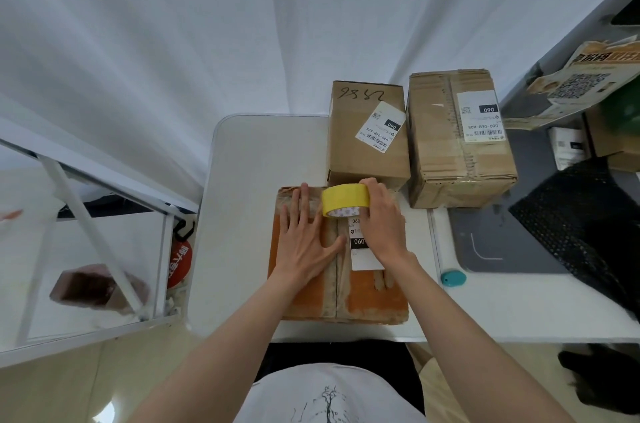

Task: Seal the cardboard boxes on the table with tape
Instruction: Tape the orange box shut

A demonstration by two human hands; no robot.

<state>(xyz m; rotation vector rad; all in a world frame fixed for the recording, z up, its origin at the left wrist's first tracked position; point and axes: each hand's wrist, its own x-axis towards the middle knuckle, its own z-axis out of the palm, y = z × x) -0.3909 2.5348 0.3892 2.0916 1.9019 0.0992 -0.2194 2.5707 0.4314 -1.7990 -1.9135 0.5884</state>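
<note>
- Tape roll (346,202), yellow, stands on edge at the far end of the orange box (375,298), right over the centre seam (336,280); the right hand (382,220) curls round its right side, fingers over the top, a firm grip.
- Left hand (304,232) lies flat with fingers straight and spread, pressing the left flap down and holding nothing.
- Roll looks light and rigid, best gripped across the rim as it is now; the free end will likely be sticky and thin, prone to folding on itself.
- Orange box looks worn, with paper torn along the seam, so I'd judge the flaps soft and springy; they need that pressing palm.
- Two brown boxes, one with handwritten digits (367,142) and one bigger (457,145), wait well behind on the white table (242,214).
- Hard to tell: whether any tape has stuck to the cardboard yet, since the right hand hides that side of the roll and part of the white label (363,258).
</note>
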